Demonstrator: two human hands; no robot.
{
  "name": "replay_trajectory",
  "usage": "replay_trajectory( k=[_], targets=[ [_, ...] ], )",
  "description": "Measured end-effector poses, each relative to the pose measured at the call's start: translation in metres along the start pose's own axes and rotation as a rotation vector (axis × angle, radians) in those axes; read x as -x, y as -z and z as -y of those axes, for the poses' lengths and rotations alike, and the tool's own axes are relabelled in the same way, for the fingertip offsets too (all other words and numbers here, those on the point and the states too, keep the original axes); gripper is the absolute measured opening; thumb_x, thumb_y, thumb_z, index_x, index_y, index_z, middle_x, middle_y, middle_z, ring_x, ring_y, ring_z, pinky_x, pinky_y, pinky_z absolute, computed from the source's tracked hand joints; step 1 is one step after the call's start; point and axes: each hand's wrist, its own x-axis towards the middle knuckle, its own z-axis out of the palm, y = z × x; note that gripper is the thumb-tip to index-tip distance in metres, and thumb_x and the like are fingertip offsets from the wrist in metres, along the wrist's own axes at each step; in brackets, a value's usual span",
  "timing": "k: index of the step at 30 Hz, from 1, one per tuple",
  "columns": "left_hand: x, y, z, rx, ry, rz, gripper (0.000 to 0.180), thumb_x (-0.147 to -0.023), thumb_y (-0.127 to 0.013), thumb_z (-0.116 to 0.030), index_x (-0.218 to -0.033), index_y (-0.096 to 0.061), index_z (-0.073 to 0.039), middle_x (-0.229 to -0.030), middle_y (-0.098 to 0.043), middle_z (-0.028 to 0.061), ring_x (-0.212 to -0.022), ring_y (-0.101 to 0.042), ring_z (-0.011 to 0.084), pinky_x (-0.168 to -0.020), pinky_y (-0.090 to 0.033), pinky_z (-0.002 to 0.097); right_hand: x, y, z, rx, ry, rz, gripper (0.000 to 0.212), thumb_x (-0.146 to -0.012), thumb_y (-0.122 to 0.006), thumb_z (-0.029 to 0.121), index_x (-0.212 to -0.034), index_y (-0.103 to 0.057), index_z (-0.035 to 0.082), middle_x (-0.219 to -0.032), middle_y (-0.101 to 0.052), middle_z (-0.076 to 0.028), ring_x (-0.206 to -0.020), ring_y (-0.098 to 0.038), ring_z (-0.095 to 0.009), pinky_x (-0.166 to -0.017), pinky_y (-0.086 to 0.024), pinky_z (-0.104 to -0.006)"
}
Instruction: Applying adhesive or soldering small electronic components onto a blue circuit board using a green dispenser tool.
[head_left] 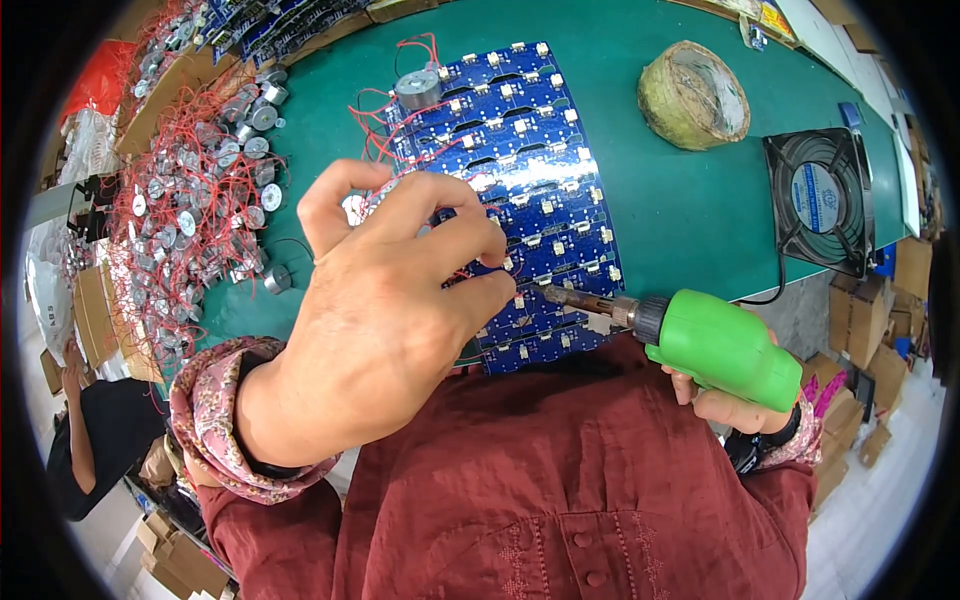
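Note:
A panel of blue circuit boards (555, 205) with small white connectors lies on the green table mat. My left hand (385, 285) is over its left side, fingers curled, thumb and forefinger pinched low above the boards. What they hold is hidden; bits of red wire and a grey part show around the fingers. My right hand (735, 408) grips a green soldering gun (725, 345) from below. Its metal tip (560, 295) points left, close to the left fingertips and over the lower boards. A round grey motor (418, 90) with red wire sits on the panel's upper left corner.
A heap of small motors with red wires (205, 215) covers the left side. A roll of tape (693, 95) stands at the far right, near a black fan (820, 200) at the table edge. More blue boards (280, 30) are stacked at the back left. Another person's arm (78, 440) shows lower left.

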Motion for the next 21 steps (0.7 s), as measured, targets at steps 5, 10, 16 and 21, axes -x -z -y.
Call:
replay_trajectory(
  k=[5,10,16,21],
  targets=[
    [0.000,0.003,0.001,0.004,0.001,-0.003,0.017,-0.062,-0.075,-0.009,-0.076,-0.070,-0.016,-0.091,-0.063,-0.0058,-0.101,-0.057,0.0165,-0.091,-0.026,0.0462,-0.001,-0.002,0.020,-0.347,-0.168,-0.099,0.040,-0.083,-0.072,0.033,-0.102,-0.060,-0.001,-0.098,-0.062,-0.014,-0.074,-0.061,-0.021,-0.062,-0.049,-0.0291],
    [-0.003,0.008,0.007,0.017,0.003,-0.001,0.017,-0.062,-0.075,-0.008,-0.077,-0.070,-0.016,-0.092,-0.063,-0.0053,-0.101,-0.057,0.0166,-0.092,-0.026,0.0461,-0.023,0.006,0.022,-0.412,-0.069,-0.112,0.044,-0.083,-0.073,0.038,-0.097,-0.058,0.000,-0.095,-0.054,-0.015,-0.055,-0.054,-0.019,-0.045,-0.044,-0.0260],
    [0.007,0.009,0.009,0.075,-0.030,0.019,0.012,-0.071,-0.070,-0.015,-0.083,-0.070,-0.015,-0.095,-0.063,-0.0036,-0.106,-0.056,0.0171,-0.097,-0.024,0.0478,-0.037,0.008,0.031,-0.447,0.023,-0.109,0.044,-0.083,-0.071,0.035,-0.104,-0.056,-0.001,-0.098,-0.053,-0.013,-0.070,-0.054,-0.019,-0.047,-0.047,-0.0263],
    [0.023,0.014,0.008,0.151,-0.022,-0.046,0.018,-0.077,-0.072,-0.021,-0.094,-0.071,-0.015,-0.106,-0.062,-0.0012,-0.110,-0.054,0.0157,-0.097,-0.027,0.0440,-0.042,0.016,0.032,-0.436,0.060,-0.136,0.051,-0.081,-0.073,0.038,-0.104,-0.056,-0.004,-0.099,-0.052,-0.018,-0.067,-0.054,-0.020,-0.047,-0.047,-0.0259]
  ],
)
